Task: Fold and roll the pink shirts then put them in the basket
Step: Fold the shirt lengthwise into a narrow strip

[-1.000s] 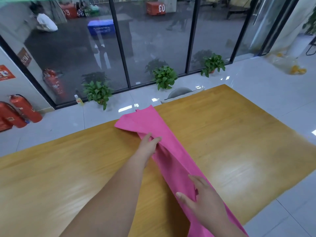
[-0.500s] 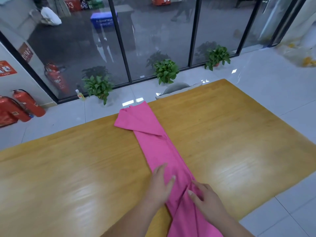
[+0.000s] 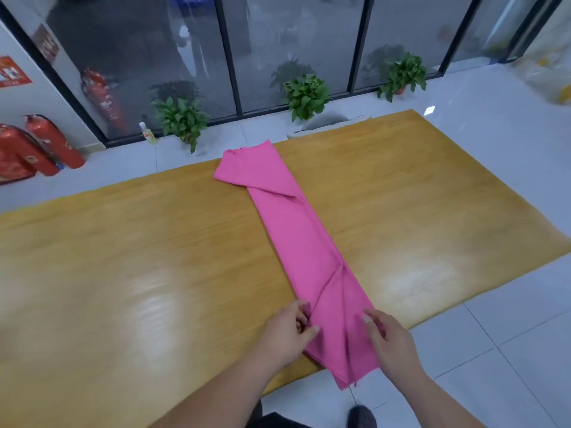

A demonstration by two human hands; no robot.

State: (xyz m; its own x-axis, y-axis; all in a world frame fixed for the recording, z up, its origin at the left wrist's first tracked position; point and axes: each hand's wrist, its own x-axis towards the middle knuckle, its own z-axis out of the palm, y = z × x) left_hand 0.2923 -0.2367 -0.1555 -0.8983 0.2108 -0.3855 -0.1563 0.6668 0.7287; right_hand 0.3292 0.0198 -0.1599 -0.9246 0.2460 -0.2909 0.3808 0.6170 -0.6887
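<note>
A pink shirt [image 3: 296,236] lies folded into a long narrow strip on the wooden table [image 3: 123,273], running from the far edge to the near edge, where its end hangs slightly over. My left hand [image 3: 289,330] pinches the strip's left edge near the near end. My right hand [image 3: 392,344] grips the right edge opposite it. No basket is in view.
Beyond the table's far edge are a grey chair back [image 3: 330,122], three potted plants [image 3: 306,94] along a glass wall, and red fire extinguishers [image 3: 37,146] at the left. White tiled floor lies to the right.
Both hands slid down the strip toward me, from its far and middle parts to the near end. They now hold its two side edges. The strip lies flatter and straighter.
</note>
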